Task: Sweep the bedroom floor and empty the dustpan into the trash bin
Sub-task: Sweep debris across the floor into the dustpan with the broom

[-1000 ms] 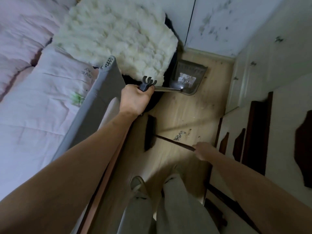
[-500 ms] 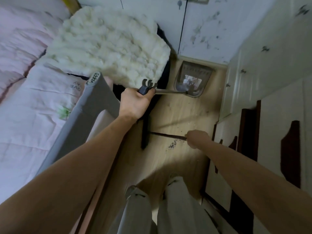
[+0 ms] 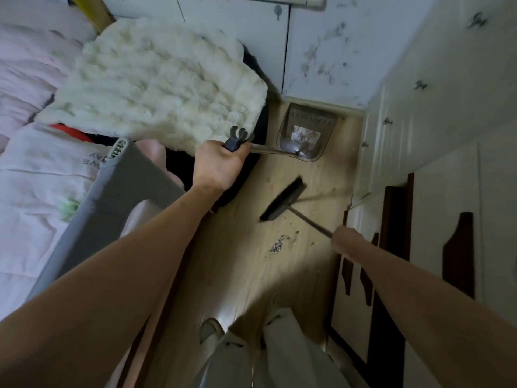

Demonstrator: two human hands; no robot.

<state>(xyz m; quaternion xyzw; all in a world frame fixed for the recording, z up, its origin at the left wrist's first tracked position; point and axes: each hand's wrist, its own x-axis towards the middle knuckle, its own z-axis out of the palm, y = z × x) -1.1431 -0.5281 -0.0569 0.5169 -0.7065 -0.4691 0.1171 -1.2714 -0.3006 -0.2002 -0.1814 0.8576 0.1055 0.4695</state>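
Note:
My left hand (image 3: 221,166) grips the top of the dustpan's long handle (image 3: 237,140). The grey dustpan (image 3: 306,133) stands on the wooden floor (image 3: 246,275) near the far wall, with some debris inside. My right hand (image 3: 347,242) holds the thin broom handle (image 3: 310,221). The dark broom head (image 3: 282,198) sits at a slant on the floor between the dustpan and a small pile of grey dust (image 3: 278,243). Fine crumbs lie scattered around that pile.
A bed with pink bedding (image 3: 36,169) and a fluffy white blanket (image 3: 156,85) fills the left side, with a grey bed rail (image 3: 112,197) along it. White cabinets (image 3: 436,113) with dark wood trim line the right. My legs and slippers (image 3: 251,351) stand below. The floor strip is narrow.
The broom head has swung from the left beside the bed to the middle of the floor, now slanted past the dust pile. The dustpan stays near the wall.

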